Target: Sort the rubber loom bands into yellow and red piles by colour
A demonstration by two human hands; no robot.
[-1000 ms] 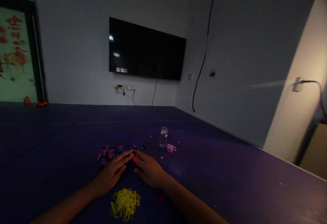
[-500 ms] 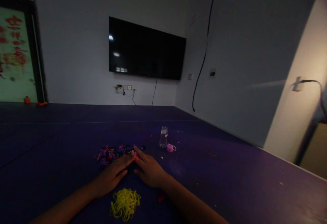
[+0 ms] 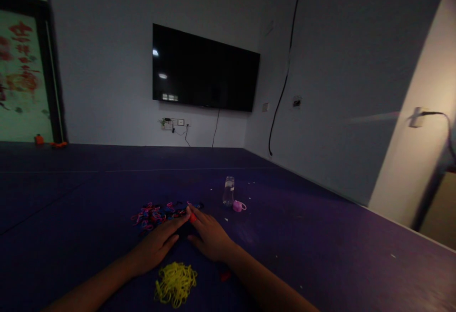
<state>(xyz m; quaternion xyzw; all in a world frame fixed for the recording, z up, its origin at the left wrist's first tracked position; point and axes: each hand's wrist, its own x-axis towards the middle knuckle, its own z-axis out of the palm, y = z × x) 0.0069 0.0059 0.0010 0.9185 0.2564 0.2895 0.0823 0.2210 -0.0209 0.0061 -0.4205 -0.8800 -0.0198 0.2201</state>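
Lower centre of frame: left hand (image 3: 155, 250) and right hand (image 3: 212, 241) together by mixed bands (image 3: 151, 215)

From my remote post I see fingertips meeting, fingers fairly straight, thumbs spread away. Red bit (image 3: 193, 217) at the right fingertips; I cannot tell whether either hand grips it. Mixed bands lie loose left of centre, just beyond the left fingers. Yellow bands (image 3: 175, 283) heaped at bottom centre, near both hands, touching neither. Bottle (image 3: 228, 193) upright, right of centre, cap (image 3: 237, 206) just beside its base. Dim red scrap (image 3: 225, 276) near the right wrist. Purple surface (image 3: 320, 245) under everything.
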